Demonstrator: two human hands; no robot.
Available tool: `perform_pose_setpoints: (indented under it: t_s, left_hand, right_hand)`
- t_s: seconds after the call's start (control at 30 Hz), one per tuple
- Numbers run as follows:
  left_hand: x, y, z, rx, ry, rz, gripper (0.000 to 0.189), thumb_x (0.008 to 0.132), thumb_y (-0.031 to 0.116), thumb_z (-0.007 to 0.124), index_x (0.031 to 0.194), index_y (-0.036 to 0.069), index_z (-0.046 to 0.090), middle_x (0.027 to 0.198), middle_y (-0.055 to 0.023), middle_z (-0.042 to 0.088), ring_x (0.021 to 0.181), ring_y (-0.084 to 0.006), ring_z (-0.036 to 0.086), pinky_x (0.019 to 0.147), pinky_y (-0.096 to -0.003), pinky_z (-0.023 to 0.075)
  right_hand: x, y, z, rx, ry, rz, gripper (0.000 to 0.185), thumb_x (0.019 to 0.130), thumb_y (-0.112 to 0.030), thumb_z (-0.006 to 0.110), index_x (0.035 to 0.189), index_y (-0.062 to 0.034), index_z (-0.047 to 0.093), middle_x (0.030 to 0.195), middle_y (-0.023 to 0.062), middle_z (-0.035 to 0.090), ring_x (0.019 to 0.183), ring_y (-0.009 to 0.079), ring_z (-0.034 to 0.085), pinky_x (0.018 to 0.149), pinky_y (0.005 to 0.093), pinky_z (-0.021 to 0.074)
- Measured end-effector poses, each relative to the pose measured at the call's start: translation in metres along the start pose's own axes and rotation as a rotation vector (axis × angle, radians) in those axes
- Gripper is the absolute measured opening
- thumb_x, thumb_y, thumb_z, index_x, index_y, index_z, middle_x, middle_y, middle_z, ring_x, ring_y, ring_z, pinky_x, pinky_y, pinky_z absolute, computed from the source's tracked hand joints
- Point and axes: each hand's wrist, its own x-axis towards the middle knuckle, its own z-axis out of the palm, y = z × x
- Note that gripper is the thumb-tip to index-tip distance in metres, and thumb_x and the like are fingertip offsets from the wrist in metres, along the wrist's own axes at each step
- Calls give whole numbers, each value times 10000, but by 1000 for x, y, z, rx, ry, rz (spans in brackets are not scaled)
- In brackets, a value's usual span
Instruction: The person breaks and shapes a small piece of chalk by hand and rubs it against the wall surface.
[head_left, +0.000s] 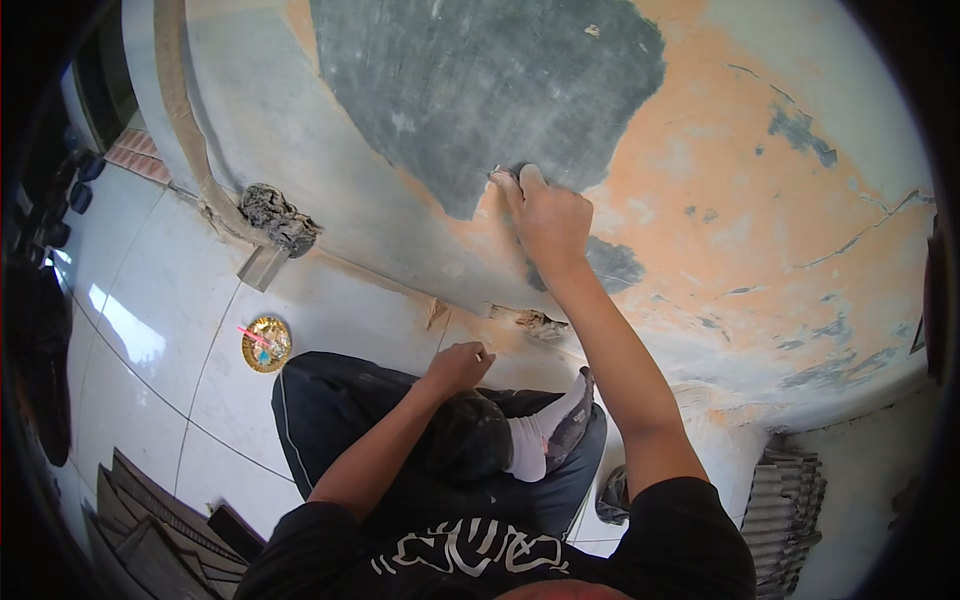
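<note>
My right hand (553, 217) is raised to the wall (712, 180), gripping a small tool that its fingers mostly hide. Its fingertips meet the lower edge of a large dark grey patch (487, 90), where the orange and white paint is gone. Smaller grey spots (615, 264) show below and beside that wrist. Curled over my crossed legs in dark trousers (337, 397), my left hand (459, 367) is closed, with nothing seen in it. A dusty sock (566, 427) covers the foot on my lap.
A gold-rimmed dish (255, 364) with small scraps and a pink stick sits on the white tile floor (217, 420). Rough mortar (277, 221) juts out by a pipe (174, 97). Broken plaster (529, 321) lines the wall base. Stacked corrugated sheets (780, 510) and dark boards (157, 525) flank me.
</note>
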Motion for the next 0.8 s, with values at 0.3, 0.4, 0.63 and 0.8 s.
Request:
perform_pose_setpoints:
  t_s: [0.3, 0.4, 0.63, 0.8]
  left_hand:
    - [4, -7, -4, 38, 31, 29, 413, 930, 410, 590, 932, 11, 697, 916, -230, 705, 891, -413, 671, 795, -484, 521]
    - [0, -18, 1, 62, 71, -5, 427, 929, 421, 587, 932, 9, 700, 912, -238, 704, 890, -416, 671, 796, -485, 522]
    - [2, -24, 10, 31, 11, 18, 448, 931, 426, 579, 913, -6, 699, 849, -229, 705, 846, -411, 679, 770, -475, 521]
    - [2, -34, 18, -188, -90, -14, 378, 933, 350, 606, 967, -17, 689, 858, -181, 719, 774, -296, 696, 723, -398, 531]
  right_hand:
    - [-65, 57, -12, -56, 77, 35, 389, 896, -406, 700, 668, -112, 588, 472, 81, 532, 404, 259, 547, 404, 372, 419]
    - [-108, 48, -8, 181, -59, 326, 441, 875, -449, 715, 667, -83, 585, 503, 131, 527, 459, 321, 561, 455, 422, 428]
    - [-284, 3, 65, 531, -444, 449, 428, 909, -392, 651, 701, -22, 589, 646, 197, 594, 638, 398, 610, 572, 475, 440]
    - [-274, -12, 72, 807, -497, 598, 338, 928, -306, 598, 819, 12, 639, 668, 213, 601, 645, 403, 612, 613, 435, 485]
